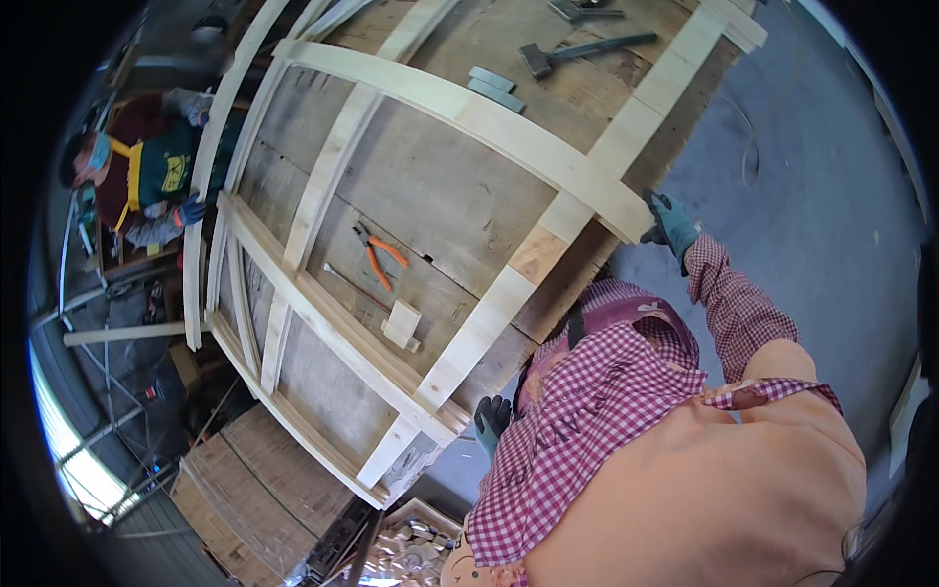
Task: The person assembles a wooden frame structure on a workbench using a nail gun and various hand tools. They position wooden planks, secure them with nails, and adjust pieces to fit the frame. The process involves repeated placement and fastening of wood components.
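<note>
A pale wooden frame (421,88) of long rails and crosspieces lies over a worn wooden worktable (411,186). My right hand (671,227), in a grey-green glove, has its fingers curled against the near end of the upper long rail. My left hand (492,423), in a dark glove, is by the table's near edge, a little apart from the end of the middle rail (333,318); its fingers are stretched out and nothing shows in them. Inside the frame lie orange-handled pliers (377,256), a thin screwdriver-like rod (354,289) and small wooden blocks (402,323).
A hammer (587,52) and grey metal bars (496,88) lie farther up the table. Across the frame, a co-worker (147,176) in an apron and mask has gloved hands at a curved rail (207,186). A stack of boards (264,489) and a box of offcuts (416,548) are lower left.
</note>
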The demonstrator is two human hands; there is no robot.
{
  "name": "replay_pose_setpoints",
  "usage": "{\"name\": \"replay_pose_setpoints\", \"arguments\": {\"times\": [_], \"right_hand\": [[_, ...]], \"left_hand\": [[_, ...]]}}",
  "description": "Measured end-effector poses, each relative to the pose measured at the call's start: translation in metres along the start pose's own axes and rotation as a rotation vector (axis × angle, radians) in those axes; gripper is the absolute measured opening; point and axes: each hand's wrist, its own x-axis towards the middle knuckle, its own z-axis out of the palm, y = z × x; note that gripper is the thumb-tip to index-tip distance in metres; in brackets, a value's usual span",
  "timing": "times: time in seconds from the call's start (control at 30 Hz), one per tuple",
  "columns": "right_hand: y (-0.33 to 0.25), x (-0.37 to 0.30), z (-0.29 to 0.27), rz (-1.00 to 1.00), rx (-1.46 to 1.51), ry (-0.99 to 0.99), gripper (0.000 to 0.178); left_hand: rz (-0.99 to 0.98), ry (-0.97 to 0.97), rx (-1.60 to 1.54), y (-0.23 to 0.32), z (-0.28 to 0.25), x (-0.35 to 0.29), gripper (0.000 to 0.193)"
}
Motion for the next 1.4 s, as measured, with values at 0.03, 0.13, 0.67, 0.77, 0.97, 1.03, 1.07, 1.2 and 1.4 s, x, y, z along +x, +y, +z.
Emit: {"name": "replay_pose_setpoints", "arguments": {"times": [0.03, 0.13, 0.67, 0.77, 0.97, 1.03, 1.07, 1.2, 1.4], "right_hand": [[0.009, 0.006, -0.001, -0.019, 0.085, 0.041, 0.038], [0.037, 0.005, -0.024, 0.052, 0.168, 0.089, 0.039], [0.121, 0.065, 0.04, -0.284, 0.068, 0.316, 0.048], [0.086, 0.029, 0.038, -0.29, 0.082, 0.206, 0.049], [0.101, 0.041, 0.038, -0.242, 0.48, 0.01, 0.046], [0.103, 0.042, 0.039, -0.182, 0.396, 0.041, 0.043], [0.102, 0.042, 0.037, -0.192, 0.424, 0.03, 0.043], [0.115, 0.065, 0.023, -0.316, 0.35, 0.058, 0.043], [0.103, 0.053, 0.032, -0.226, 0.361, 0.069, 0.041]], "left_hand": [[-0.006, 0.005, 0.02, 0.004, 0.001, -0.001, 0.037], [-0.016, 0.013, 0.079, 0.013, 0.002, -0.002, 0.036], [-0.016, -0.016, 0.14, 0.025, 0.011, -0.001, 0.032], [0.043, -0.234, 0.031, 0.007, -0.025, 0.032, 0.038], [0.082, -0.196, 0.121, 0.018, -0.02, 0.026, 0.047], [0.068, -0.133, 0.099, 0.024, -0.009, 0.012, 0.045], [0.06, -0.141, 0.102, 0.022, -0.01, 0.015, 0.045], [0.066, -0.277, 0.052, -0.003, -0.029, 0.059, 0.046], [-0.014, -0.396, -0.117, -0.025, -0.053, 0.099, 0.043]]}}
